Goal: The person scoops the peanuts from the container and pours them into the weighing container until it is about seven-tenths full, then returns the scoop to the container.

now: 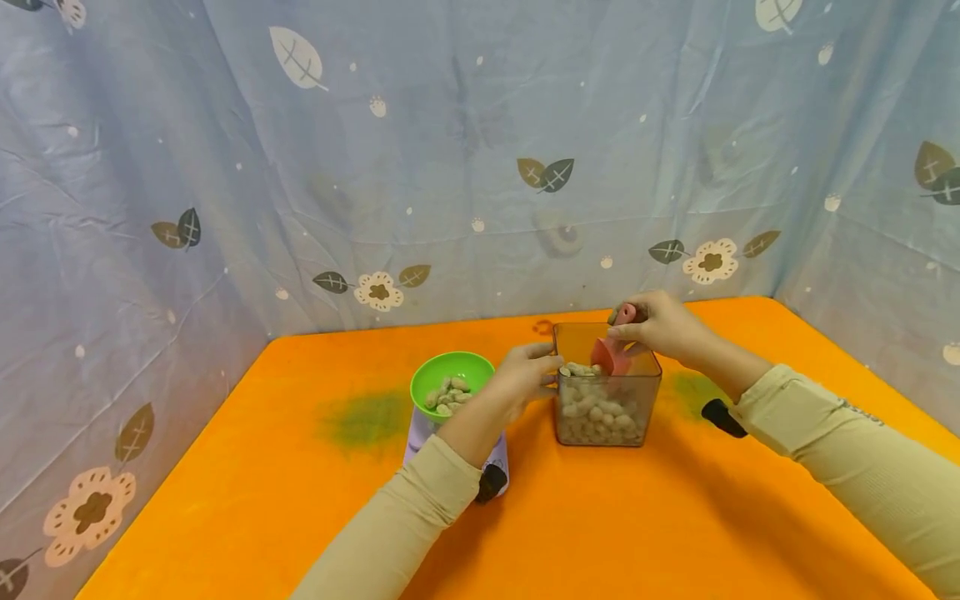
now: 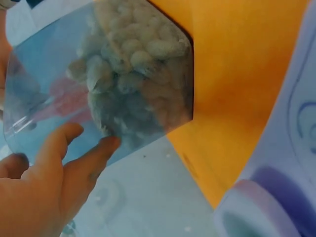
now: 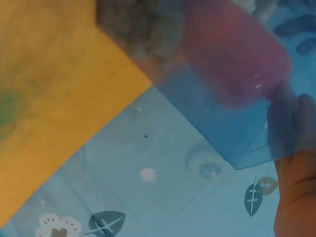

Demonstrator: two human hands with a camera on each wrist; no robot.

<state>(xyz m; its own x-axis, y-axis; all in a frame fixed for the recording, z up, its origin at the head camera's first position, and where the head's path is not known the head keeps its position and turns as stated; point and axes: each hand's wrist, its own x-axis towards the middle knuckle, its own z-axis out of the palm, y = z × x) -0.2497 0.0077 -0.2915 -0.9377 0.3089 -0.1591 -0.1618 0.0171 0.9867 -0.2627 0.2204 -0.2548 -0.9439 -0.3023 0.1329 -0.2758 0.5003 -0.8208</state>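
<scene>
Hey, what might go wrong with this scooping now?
Peanuts might spill over the rim of the clear box if the right hand lifts the red scoop. The green bowl already holds some, so more might roll out. In the head view, the left forearm crosses in front of the purple scale, so a bump might tip the bowl.

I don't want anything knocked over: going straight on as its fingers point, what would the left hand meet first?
The left hand would meet the side wall of the see-through box. Its fingertips look at or very near that wall; exact contact is hard to judge.
</scene>
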